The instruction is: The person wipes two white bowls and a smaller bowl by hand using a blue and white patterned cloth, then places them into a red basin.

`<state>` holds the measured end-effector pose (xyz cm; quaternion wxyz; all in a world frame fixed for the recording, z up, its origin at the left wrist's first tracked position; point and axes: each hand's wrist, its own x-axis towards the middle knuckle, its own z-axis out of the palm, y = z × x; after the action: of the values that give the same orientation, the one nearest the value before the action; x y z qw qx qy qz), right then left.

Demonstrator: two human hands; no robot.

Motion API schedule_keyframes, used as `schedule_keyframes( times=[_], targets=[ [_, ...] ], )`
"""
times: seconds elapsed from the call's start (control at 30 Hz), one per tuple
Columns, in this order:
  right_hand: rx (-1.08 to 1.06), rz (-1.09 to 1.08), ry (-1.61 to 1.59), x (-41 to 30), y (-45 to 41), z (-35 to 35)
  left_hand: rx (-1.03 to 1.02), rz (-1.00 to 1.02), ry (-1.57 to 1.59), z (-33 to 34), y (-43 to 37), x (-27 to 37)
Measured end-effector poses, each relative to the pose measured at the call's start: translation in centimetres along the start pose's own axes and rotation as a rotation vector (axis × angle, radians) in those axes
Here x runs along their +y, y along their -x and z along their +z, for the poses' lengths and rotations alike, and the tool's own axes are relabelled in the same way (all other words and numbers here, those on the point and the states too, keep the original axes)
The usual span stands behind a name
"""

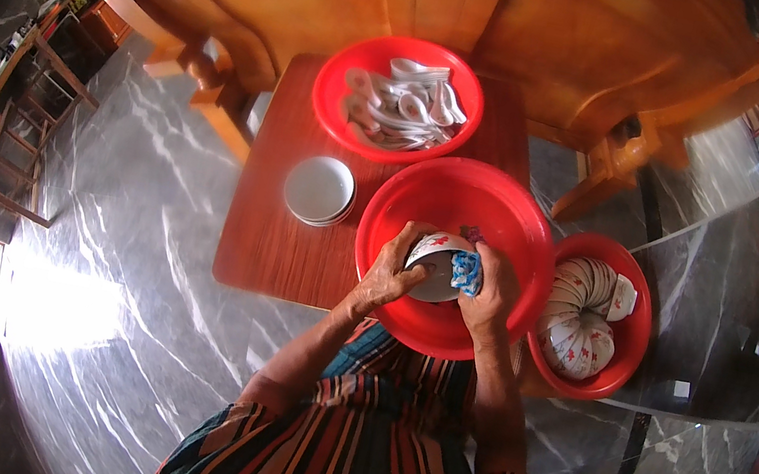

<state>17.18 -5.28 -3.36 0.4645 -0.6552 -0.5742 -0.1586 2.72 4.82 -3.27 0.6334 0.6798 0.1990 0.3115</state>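
Note:
A white bowl with a red floral pattern [441, 244] is tilted over a large red plastic basin [425, 192], its inside facing me. My left hand [394, 270] grips the bowl's left rim, thumb inside and fingers around the outside. On the right side, my right hand [491, 287] presses a crumpled blue-and-white cloth [467, 273] against the bowl's rim. Left of the basin, a short stack of white bowls [319, 188] sits on the reddish wooden table [269, 256]. Part of the basin's floor is hidden by my hands.
Behind, a red basin [322, 101] holds many white ceramic spoons [406, 108]. At right, another red basin [632, 358] contains nested floral bowls [578, 341]. A wooden bench [421, 1] borders the table's far side. A wooden chair frame [25, 129] stands left on the marbled floor [146, 219].

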Motion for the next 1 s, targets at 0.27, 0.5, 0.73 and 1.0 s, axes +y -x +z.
schedule_keyframes(
  times=[0.27,0.5,0.73,1.0],
  targets=[
    [-0.188,-0.184,-0.077,-0.8,-0.5,0.2,-0.115,-0.095,-0.263,0.5,0.2,-1.3],
    [-0.202,0.115,-0.154,-0.9,-0.2,0.3,-0.075,-0.043,-0.034,0.5,0.4,-1.2],
    [-0.168,0.362,-0.23,-1.1,-0.3,0.2,0.023,-0.042,0.076,0.7,0.7,-1.2],
    [-0.229,0.505,-0.226,0.1,0.3,1.0,0.243,0.042,0.06,0.8,1.0,-0.2]
  ],
)
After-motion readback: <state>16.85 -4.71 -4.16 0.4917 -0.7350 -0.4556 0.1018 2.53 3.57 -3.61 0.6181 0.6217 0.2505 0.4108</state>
